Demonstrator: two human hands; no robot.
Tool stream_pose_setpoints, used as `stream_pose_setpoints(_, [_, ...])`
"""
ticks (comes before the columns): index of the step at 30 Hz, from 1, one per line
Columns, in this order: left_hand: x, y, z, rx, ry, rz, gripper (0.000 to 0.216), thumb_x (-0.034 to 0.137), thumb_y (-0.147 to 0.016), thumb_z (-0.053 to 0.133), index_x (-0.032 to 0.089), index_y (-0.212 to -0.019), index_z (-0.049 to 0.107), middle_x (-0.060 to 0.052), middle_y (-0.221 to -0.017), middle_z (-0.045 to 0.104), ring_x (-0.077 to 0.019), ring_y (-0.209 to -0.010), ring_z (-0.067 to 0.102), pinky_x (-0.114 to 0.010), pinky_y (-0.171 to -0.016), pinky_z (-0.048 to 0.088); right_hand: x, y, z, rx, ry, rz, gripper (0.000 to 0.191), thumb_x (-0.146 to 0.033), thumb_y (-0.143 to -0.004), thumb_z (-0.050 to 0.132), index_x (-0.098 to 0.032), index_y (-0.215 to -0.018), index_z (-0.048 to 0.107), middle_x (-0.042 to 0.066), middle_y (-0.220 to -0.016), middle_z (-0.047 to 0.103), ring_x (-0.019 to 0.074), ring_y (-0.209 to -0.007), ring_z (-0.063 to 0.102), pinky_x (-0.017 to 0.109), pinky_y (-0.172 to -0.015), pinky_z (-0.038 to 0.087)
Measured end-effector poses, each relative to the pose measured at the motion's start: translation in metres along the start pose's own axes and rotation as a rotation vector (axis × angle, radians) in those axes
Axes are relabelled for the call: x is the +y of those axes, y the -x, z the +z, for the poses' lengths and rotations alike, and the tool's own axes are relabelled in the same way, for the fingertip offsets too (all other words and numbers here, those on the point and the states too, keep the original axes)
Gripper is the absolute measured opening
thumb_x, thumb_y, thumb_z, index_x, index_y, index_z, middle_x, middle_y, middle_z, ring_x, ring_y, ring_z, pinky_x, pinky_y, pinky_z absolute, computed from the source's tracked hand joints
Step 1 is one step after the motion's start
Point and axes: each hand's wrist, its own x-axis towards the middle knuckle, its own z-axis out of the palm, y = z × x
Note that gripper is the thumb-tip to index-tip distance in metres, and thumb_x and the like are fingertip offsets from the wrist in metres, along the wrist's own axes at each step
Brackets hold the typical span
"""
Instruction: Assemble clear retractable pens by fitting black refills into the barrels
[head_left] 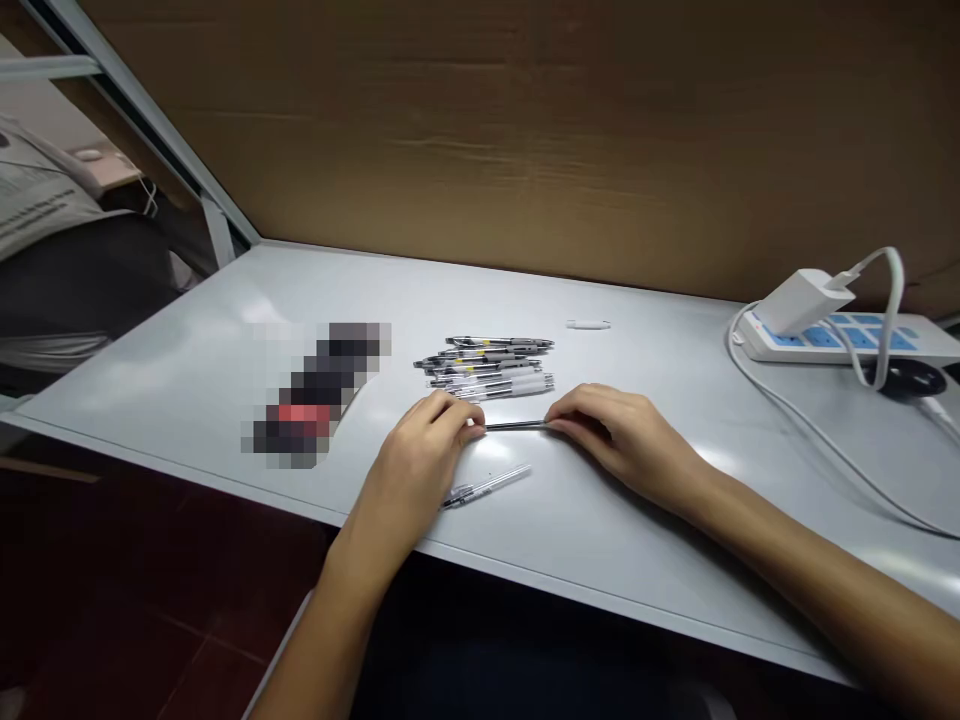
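Left hand (424, 450) and right hand (622, 435) pinch a slim dark pen barrel (516, 425) from either end, fingers curled, just in front of the pen pile (484, 368). Clear pen part (487, 487) lies on the desk (465, 300) nearer the edge than the pile, beside the left hand. White cap (589, 325) just behind the pile. Power strip (840, 340) with white charger (808, 302) well right of the pile

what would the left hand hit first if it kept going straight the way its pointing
Most likely the pile of white-barrelled pens, just ahead of the left hand and its grip on the thin dark rod. Depth is hard to judge from this view, but nothing else seems to lie between them.
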Motion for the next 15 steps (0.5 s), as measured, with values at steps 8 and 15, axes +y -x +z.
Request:
stream_pose_setpoints(8, [0.013,-0.02,-0.006,-0.035,-0.318,0.242,0.019,0.008,-0.102,0.046,0.019,-0.098,0.061,-0.006,-0.102,0.067,-0.025,-0.103,0.059,-0.041,-0.094,0.048,-0.012,-0.016,-0.002,0.116,-0.373,0.168,0.019,-0.04,-0.088,0.077,-0.022,-0.088,0.075,0.005,-0.089,0.077,0.0218,-0.081,0.071,0.034,-0.072,0.058])
stream_pose_setpoints(15, [0.022,-0.057,0.004,-0.162,-0.223,0.31,0.02,0.009,-0.1,0.048,0.019,-0.115,0.059,-0.008,-0.107,0.069,-0.0232,-0.096,0.066,-0.032,-0.076,0.052,0.002,-0.024,-0.006,0.251,-0.481,0.242,0.03,-0.049,-0.082,0.082,-0.021,-0.084,0.072,0.005,-0.087,0.076,0.0225,-0.081,0.073,0.036,-0.073,0.061])
